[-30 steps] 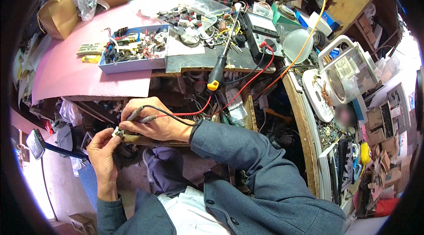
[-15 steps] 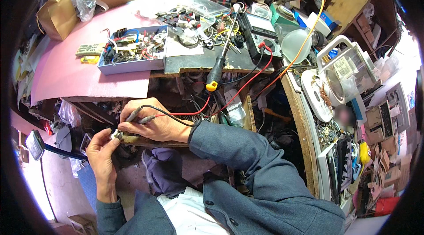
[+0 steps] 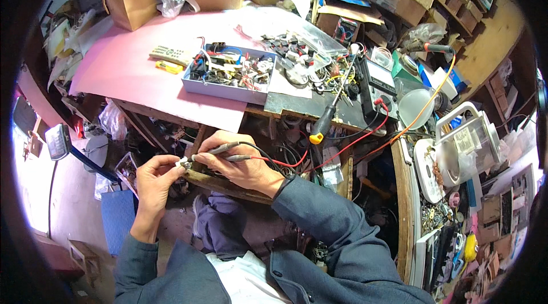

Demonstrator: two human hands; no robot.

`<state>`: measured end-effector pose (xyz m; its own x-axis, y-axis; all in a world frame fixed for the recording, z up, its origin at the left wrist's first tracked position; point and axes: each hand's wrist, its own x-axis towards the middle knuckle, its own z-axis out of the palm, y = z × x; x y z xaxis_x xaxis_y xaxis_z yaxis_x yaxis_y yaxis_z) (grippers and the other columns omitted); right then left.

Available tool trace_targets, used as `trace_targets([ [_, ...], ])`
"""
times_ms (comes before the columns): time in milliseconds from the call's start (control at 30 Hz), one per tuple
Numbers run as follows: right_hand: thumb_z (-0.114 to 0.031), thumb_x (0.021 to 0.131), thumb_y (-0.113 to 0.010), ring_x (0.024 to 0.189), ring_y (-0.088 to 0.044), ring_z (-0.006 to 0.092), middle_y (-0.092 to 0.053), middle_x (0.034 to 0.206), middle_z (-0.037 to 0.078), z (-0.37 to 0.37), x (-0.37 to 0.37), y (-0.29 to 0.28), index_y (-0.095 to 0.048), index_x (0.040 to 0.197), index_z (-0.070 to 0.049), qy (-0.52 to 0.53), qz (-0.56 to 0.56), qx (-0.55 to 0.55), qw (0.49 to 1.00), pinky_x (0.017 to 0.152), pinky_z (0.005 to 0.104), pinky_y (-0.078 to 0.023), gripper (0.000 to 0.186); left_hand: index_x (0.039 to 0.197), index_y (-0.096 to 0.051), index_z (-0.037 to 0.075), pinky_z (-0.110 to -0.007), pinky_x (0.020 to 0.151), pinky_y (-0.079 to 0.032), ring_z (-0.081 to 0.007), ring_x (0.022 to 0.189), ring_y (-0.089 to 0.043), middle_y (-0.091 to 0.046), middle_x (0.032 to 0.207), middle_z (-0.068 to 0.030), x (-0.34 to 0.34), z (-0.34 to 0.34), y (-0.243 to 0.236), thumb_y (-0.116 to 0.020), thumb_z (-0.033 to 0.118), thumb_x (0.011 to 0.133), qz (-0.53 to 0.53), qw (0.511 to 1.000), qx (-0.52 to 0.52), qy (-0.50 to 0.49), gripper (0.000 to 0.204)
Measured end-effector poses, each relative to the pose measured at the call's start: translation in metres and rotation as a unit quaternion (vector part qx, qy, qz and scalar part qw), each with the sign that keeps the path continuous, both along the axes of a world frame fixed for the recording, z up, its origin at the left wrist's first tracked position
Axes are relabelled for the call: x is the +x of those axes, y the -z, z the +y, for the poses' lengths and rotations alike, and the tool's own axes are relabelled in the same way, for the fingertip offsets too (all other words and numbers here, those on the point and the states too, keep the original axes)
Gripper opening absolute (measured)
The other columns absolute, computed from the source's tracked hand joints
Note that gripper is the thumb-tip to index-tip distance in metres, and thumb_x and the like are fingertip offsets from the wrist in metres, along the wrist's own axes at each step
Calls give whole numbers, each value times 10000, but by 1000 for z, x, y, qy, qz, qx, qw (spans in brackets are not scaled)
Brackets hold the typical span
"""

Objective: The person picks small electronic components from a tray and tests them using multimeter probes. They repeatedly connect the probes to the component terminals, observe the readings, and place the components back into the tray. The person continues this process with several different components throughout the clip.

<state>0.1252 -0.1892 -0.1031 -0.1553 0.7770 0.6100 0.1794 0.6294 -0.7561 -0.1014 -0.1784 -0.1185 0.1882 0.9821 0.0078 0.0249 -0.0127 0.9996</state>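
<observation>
A small white component (image 3: 183, 163) with metal on it is pinched between the thumb and fingers of my left hand (image 3: 153, 183). My right hand (image 3: 246, 166) holds two test probes together, one probe with a black lead (image 3: 224, 147) and one probe with a red lead (image 3: 238, 158). Their tips point left at the component; whether they touch it is too small to tell. Both leads run rightward, and a red plug sits in the analog multimeter (image 3: 381, 82) on the bench. Both hands are in front of the bench edge, above my lap.
A blue-grey tray (image 3: 225, 91) of small electrical parts stands on the pink-covered bench (image 3: 120, 75), near a remote control (image 3: 168, 54). A screwdriver (image 3: 325, 124) juts over the bench edge. Loose parts lie behind it. At the right is a clear plastic appliance (image 3: 465, 147).
My view has swung left, so the bench and both hands appear further right. The probes lie flatter in my right hand, still aimed at the component.
</observation>
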Motion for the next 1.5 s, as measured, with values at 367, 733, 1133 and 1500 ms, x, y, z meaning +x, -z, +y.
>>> trace_targets([
  [367, -121, 869, -747, 715, -682, 241, -665, 803, 127, -5, -3, -4, -662, 908, -19, 38, 10, 10, 999, 637, 328, -538, 139, 931, -686, -11, -274, 675, -528, -154, 751, -643, -645, 893, -85, 15, 35, -56, -720, -23, 817, 252, 892, 371, -61, 120],
  [733, -142, 865, -731, 655, -661, 272, -658, 750, 131, 12, -4, 14, -654, 843, -30, -4, 0, -18, 1000, 594, 352, -513, 138, 996, -686, -46, -302, 704, -517, -154, 780, -664, -712, 854, -111, 128, 145, -156, -665, 150, 906, 261, 841, 452, 143, 217],
  [1133, -133, 869, -711, 649, -648, 274, -643, 738, 133, 12, -1, 18, -628, 846, -12, -37, 13, -1, 999, 601, 359, -515, 149, 961, -719, 82, -435, 786, -554, -351, 876, -699, -718, 924, -172, 281, 258, -141, -641, 167, 847, 496, 694, 507, 125, 163],
  [1500, -108, 837, -721, 633, -611, 312, -620, 730, 132, 15, -6, 24, -574, 773, -6, -55, 46, 16, 997, 581, 395, -490, 190, 904, -683, 70, -458, 754, -538, -354, 851, -689, -700, 891, -177, 309, 289, -112, -582, 128, 845, 507, 642, 566, 102, 130],
])
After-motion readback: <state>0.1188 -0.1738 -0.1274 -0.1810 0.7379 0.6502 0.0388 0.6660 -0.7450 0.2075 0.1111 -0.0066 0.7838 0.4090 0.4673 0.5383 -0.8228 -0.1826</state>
